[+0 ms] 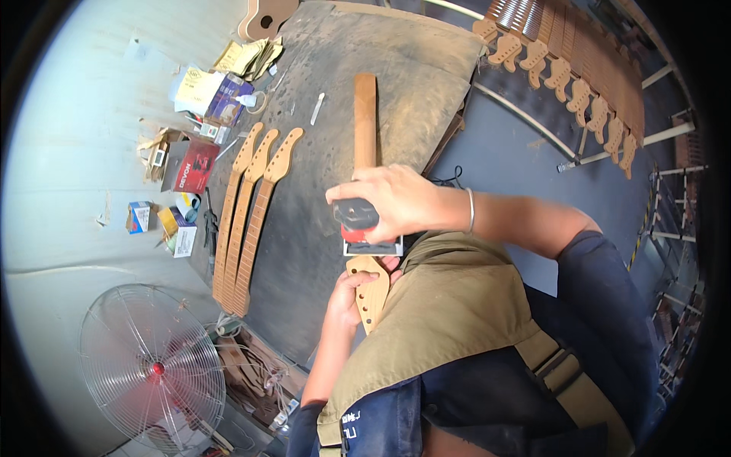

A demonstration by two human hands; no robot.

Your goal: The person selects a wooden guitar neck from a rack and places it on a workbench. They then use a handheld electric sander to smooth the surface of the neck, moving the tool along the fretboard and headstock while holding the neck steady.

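Note:
My right hand [400,196] is closed over a red and black power sander [355,215], whose flat base lies across a wooden guitar neck [365,114]. The neck's shaft runs away from me over the bench, and its pale headstock with peg holes points back at my apron. Below the sander, my left hand [352,295] grips that headstock, thumb on top and fingertips showing at its far side. Three more guitar necks [257,209] with frets lie side by side on the bench, left of my hands.
The dark, dusty workbench [320,198] has a knife-like tool [317,109], sandpaper sheets [263,57] and boxes [196,164] along its left side. A caged fan [156,369] stands at lower left. Several guitar necks [579,99] hang on a rack at upper right.

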